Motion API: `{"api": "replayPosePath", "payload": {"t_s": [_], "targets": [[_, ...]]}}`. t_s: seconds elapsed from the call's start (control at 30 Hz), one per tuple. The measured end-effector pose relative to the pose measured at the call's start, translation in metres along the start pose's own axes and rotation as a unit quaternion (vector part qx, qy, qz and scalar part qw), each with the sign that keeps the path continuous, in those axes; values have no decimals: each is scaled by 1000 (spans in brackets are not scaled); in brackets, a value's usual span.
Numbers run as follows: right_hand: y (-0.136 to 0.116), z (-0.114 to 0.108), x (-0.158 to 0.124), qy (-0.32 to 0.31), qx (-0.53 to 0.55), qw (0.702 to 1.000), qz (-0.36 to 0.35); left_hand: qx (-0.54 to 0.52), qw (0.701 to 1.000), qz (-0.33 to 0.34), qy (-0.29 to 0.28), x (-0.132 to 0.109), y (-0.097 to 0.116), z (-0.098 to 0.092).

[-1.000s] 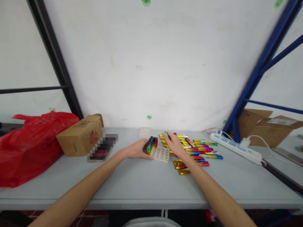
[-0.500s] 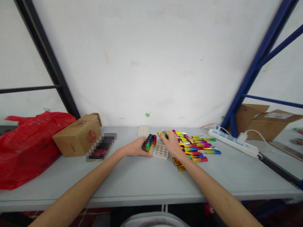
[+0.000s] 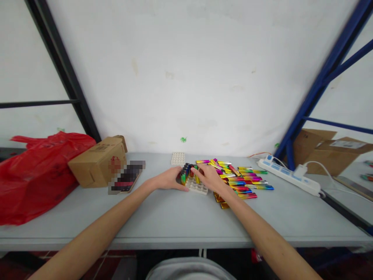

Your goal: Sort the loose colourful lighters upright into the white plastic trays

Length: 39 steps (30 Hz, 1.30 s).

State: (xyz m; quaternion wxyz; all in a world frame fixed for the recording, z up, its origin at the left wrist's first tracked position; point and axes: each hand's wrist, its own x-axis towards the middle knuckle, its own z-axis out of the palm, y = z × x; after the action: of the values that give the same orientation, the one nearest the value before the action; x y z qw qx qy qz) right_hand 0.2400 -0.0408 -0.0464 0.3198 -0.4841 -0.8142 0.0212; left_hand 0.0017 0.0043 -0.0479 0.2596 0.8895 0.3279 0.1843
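Observation:
A white tray (image 3: pixel 201 189) with rows of cells lies on the table in front of me. Along its left side stand several shiny rainbow-coloured lighters (image 3: pixel 183 177) with dark tops. My left hand (image 3: pixel 170 179) grips the tray's left end, its thumb along the near edge and the other fingers behind the lighters. Over the tray, my right hand (image 3: pixel 208 176) pinches a yellowish-green lighter (image 3: pixel 197 179), upright beside the standing ones; the fingers partly cover it. Right of this hand, a pile of loose metallic lighters (image 3: pixel 244 181) lies flat.
Behind the tray is a second white tray (image 3: pixel 178 158). To the left are a phone (image 3: pixel 128 178), a cardboard box (image 3: pixel 93 163) and a red plastic bag (image 3: pixel 43 175). A white power strip (image 3: pixel 288 177) and an open carton (image 3: pixel 323 151) stand at right.
My right hand has moved left from the pile's edge to the tray, bringing a lighter beside the standing row. The left hand keeps its place at the tray.

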Motion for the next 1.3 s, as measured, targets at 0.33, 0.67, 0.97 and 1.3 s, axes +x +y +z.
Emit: {"api": "replayPosePath", "payload": {"t_s": [0.33,0.67,0.97,1.3], "targets": [[3,2,3,-73,-82,994,-29,1,1000,11,4,2,-2,3],[4,-10,4,-68,-88,994,19,-5,1000,4,11,-1,0,1],[108,-40,-1,-41,-144,978,145,-15,1000,-3,14,0,-10,2],[107,-41,1,-84,-142,980,114,9,999,-30,5,-1,-4,1]]}}
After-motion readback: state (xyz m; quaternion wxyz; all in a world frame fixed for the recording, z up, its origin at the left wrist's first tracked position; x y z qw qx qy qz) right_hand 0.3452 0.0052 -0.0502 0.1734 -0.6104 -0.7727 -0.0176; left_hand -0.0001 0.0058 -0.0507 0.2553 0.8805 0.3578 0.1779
